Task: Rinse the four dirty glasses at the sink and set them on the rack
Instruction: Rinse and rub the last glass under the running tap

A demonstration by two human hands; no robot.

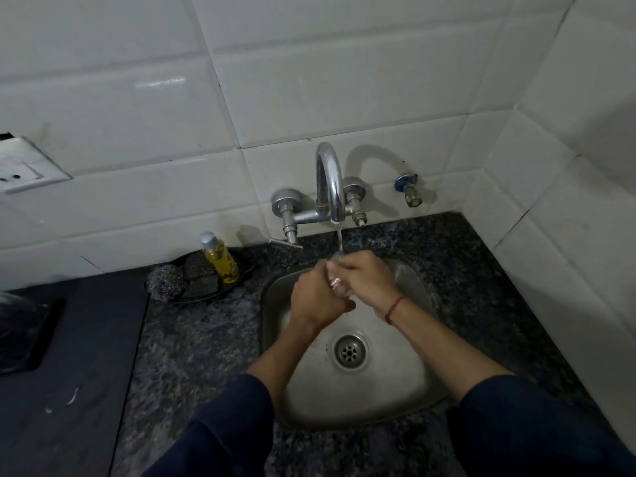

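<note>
Head view of a steel sink [378, 401] set in a speckled granite worktop [192, 339] below a white tiled wall [309, 80]. A chrome wall tap [330, 180] runs a thin stream of water [340, 239] onto a clear glass [339, 287], which is held over the back half of the basin, above and behind the drain [350, 351]. The left hand [318, 297] and the right hand [366, 280] meet around the glass: both grips are closed about it, fingers curled, so that only a small part of the glass shows between them. How the glass is tilted cannot be told. The right wrist carries a red thread band [394, 308]; both forearms emerge from dark blue sleeves [227, 432].

Left of the sink, by the wall, a small bottle of yellow liquid [220, 258] stands in a dark dish [210, 290] with scouring pads; a steel wool scrubber [165, 282] lies at the edge of the dish. A dark mat [69, 373] covers the worktop at far left. A wall socket plate [24, 166] is at the left, and a capped pipe outlet [409, 191] is to the right of the tap.
</note>
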